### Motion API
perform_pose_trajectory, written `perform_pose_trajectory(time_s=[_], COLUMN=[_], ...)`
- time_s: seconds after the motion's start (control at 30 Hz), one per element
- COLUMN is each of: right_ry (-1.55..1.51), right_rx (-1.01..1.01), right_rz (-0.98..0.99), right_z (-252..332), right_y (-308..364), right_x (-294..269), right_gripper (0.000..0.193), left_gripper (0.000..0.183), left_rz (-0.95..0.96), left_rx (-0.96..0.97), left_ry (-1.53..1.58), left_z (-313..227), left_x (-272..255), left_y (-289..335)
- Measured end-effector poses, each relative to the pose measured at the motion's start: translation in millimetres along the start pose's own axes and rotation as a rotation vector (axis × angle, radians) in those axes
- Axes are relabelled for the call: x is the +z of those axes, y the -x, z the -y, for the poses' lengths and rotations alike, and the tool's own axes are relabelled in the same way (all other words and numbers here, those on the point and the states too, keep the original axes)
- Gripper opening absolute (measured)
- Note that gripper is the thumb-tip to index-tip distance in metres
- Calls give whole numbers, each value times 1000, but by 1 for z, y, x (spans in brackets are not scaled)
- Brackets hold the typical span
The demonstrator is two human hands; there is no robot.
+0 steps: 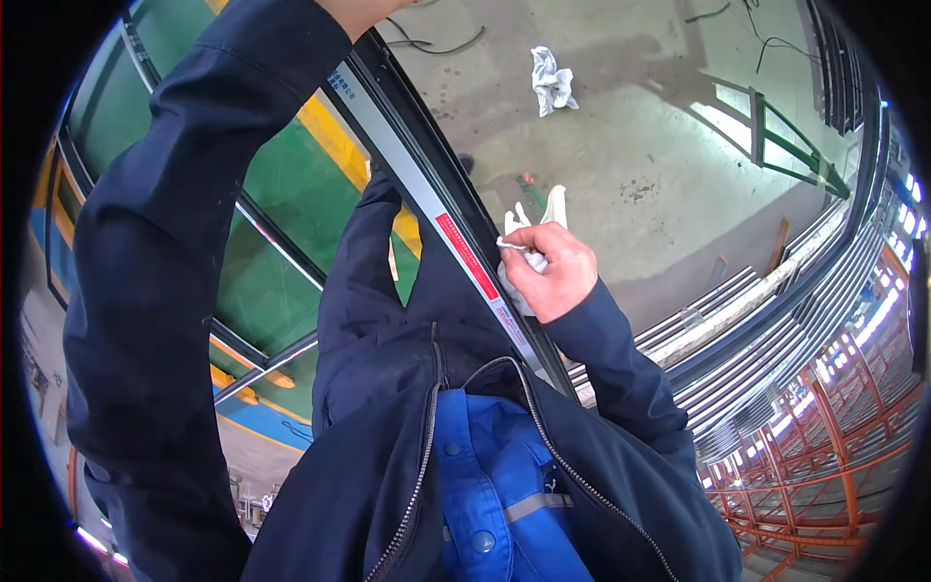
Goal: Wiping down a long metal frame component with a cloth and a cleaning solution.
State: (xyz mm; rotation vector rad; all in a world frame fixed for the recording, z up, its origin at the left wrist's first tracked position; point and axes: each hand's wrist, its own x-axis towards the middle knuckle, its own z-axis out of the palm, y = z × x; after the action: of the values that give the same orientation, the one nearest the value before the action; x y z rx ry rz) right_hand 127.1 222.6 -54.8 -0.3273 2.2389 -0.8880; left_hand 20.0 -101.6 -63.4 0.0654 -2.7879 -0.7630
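My right hand (551,270) is closed, thumb against fingers, on a crumpled white cloth (553,209) with finger-like ends poking out beyond the knuckles. It is right beside a long dark metal frame bar (456,184), which runs slantwise in front of my body. The bar's silver-grey face (402,170) carries a red label strip (466,257). At the top edge, only the wrist part of my left hand (361,12) shows, near the far end of the bar. Its fingers are cut off by the picture's edge.
Another crumpled white cloth (553,81) lies on the grey floor ahead. A green metal stand (790,145) is at the far right. Stacked long metal profiles (747,335) lie on the right, with orange racks (815,456) behind. On the left are dark frames (267,233) above green floor.
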Motion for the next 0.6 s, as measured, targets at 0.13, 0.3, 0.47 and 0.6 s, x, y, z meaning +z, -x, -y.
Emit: perform_pose_trajectory(time_s=[0.13,0.3,0.47,0.6], right_ry=[-52,-1,40,16], right_rx=[149,150,120,118], right_rz=[-14,-9,-27,-56], right_z=[4,5,4,6], right_y=[-5,-7,-5,-3], right_x=[6,6,8,9], right_gripper=[17,17,17,14], left_gripper=[56,56,56,53], left_rz=[36,-12,-46,-33], left_rx=[-29,17,47,42], left_ry=[-18,-17,-3,49], left_z=[-6,1,1,-2], left_x=[-3,1,-1,-3], left_y=[-1,3,4,5])
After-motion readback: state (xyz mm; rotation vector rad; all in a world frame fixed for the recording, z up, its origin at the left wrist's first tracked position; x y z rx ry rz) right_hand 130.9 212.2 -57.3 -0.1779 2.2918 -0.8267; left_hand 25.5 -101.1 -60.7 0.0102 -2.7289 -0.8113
